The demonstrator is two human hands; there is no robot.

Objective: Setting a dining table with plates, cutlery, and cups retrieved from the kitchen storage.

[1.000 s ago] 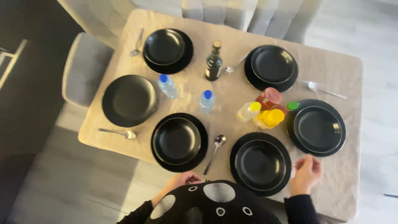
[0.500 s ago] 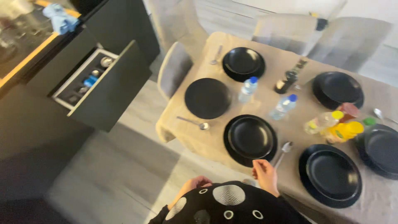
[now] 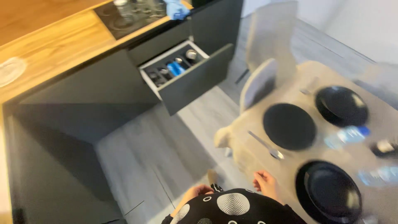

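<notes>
Grey floor, open drawer (image 3: 182,74), both hands empty, right hand (image 3: 266,185) near spoon (image 3: 266,145), left hand (image 3: 198,191) loose.

Two clear plastic water bottles are lying blurred toward three o'clock on the table: one with a blue cap (image 3: 347,135), one lower (image 3: 379,175). A dark bottle with a pale label (image 3: 384,147) is sitting between them. No signs or screens are showing.
</notes>
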